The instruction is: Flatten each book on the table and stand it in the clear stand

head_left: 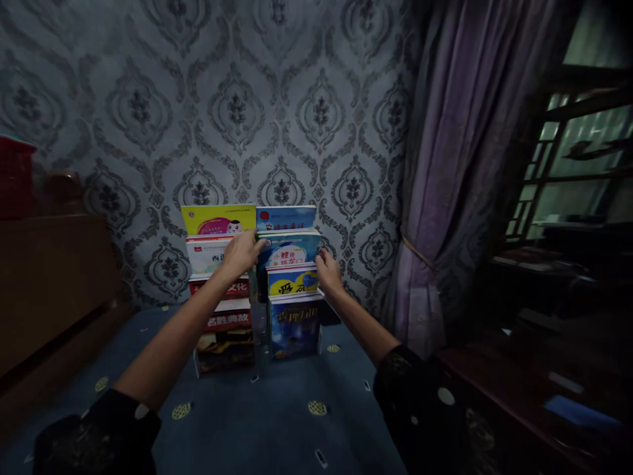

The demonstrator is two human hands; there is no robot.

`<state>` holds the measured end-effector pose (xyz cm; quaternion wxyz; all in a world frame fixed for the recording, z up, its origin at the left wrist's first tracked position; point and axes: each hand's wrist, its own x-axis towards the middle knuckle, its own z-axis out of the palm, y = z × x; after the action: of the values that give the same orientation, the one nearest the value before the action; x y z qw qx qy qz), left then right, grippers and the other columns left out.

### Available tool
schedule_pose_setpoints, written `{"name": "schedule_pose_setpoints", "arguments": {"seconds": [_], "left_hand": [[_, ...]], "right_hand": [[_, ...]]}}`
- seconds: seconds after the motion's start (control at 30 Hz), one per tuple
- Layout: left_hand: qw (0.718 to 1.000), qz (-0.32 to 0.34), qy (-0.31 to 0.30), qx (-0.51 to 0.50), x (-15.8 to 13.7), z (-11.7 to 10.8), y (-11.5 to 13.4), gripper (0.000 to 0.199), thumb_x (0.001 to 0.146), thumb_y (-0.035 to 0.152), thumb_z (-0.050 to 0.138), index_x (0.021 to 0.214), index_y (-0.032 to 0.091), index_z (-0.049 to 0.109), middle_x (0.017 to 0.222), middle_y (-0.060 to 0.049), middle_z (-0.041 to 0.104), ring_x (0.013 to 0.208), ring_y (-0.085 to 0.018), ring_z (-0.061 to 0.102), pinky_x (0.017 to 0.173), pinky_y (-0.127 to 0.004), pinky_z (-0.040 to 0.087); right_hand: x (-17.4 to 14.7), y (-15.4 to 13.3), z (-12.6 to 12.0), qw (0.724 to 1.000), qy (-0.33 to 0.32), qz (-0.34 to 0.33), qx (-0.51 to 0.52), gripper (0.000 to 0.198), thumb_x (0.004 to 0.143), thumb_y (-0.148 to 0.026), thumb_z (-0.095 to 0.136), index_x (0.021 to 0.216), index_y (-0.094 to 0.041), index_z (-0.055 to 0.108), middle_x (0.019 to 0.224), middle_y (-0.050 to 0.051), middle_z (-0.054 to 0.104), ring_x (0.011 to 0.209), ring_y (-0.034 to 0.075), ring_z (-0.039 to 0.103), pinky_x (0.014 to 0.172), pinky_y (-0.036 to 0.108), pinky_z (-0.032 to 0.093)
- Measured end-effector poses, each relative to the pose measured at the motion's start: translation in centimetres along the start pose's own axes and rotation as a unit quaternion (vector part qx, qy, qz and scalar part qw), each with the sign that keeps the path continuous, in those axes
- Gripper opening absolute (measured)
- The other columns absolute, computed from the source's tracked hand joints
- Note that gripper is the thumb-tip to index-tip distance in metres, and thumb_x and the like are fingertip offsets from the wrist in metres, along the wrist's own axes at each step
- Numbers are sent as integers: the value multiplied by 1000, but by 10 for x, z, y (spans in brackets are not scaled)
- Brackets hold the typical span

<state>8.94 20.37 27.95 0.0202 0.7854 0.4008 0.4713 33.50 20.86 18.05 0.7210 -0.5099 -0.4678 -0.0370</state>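
Note:
Two stepped stacks of upright books stand side by side against the wall. In the right stack, a teal book (287, 251) has my left hand (242, 254) at its upper left edge and my right hand (327, 272) at its right edge, both with fingers curled in on it. Behind it rises a blue book (291, 216); lower in front are a yellow-and-blue book (293, 282) and a dark blue book (295, 326). My left hand and forearm partly cover the left stack: a yellow book (210, 220), a white book (204, 256), a red book (240, 288) and a red-and-dark book (225, 340).
The books rest on a blue patterned cloth (277, 422). A wooden cabinet (54, 284) with a red container (14, 177) stands on the left. A tied purple curtain (435, 198) hangs to the right, beside a dark table (509, 382) and a window (583, 158).

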Motion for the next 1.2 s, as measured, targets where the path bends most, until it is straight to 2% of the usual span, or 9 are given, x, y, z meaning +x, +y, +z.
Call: {"name": "schedule_pose_setpoints", "arguments": {"seconds": [0.13,0.23,0.47,0.6,0.8,0.93,1.07,1.13,1.2], "left_hand": [[999,-29,9,40,4,4,9,27,93,30,59,111,15,72,72,-8,71,81,-29,70,87,-37,49],[997,-43,17,61,0,2,16,28,94,28,57,115,16,71,76,-7,72,86,-27,70,87,-35,49],[996,-63,2,61,-27,2,27,43,100,25,50,142,17,54,66,-1,69,71,-20,68,76,-28,50],[996,-70,28,38,-24,4,26,41,99,25,50,137,16,61,57,1,64,61,-19,65,74,-28,51],[996,-65,56,15,-15,4,22,36,96,21,55,128,16,69,52,2,60,65,-20,66,79,-30,52],[996,-63,66,-15,-17,2,22,35,95,20,56,127,15,69,50,4,58,52,-16,60,70,-28,52],[988,-60,82,-120,-49,3,25,43,98,23,50,140,16,56,62,2,66,43,-12,56,55,-23,50],[974,-66,97,-194,-83,15,24,44,100,26,45,142,14,51,79,-5,74,60,-15,68,56,-23,53],[961,-72,107,-245,-124,37,20,45,100,29,42,141,12,50,108,-14,74,94,-22,74,73,-30,60]], "right_hand": [[-1,3,1,997,-70,21,13,41,86,-32,49,114,-16,74,110,11,77,105,28,67,100,42,48],[-3,3,0,994,-100,29,24,40,86,-31,49,114,-15,74,109,11,78,102,29,68,98,43,50],[-4,5,-4,990,-121,35,59,42,89,-36,49,119,-18,72,119,9,75,112,28,67,103,44,49],[-5,8,-2,990,-115,39,72,42,89,-37,50,118,-18,73,121,10,75,118,29,65,107,46,46],[-5,9,1,989,-110,43,88,39,87,-37,54,115,-19,75,120,9,75,121,29,63,110,45,43],[-5,11,3,987,-108,62,100,43,88,-41,55,119,-16,73,128,11,71,126,28,60,113,44,41],[-23,21,-9,986,-94,85,112,52,91,-52,51,126,-17,69,135,11,67,132,28,56,115,46,38],[-43,29,-21,985,-82,96,115,55,93,-57,47,128,-19,68,133,9,68,131,27,56,115,48,37],[-67,36,-31,985,-73,107,116,58,93,-61,45,127,-20,68,131,9,70,130,27,56,115,48,37]]}}
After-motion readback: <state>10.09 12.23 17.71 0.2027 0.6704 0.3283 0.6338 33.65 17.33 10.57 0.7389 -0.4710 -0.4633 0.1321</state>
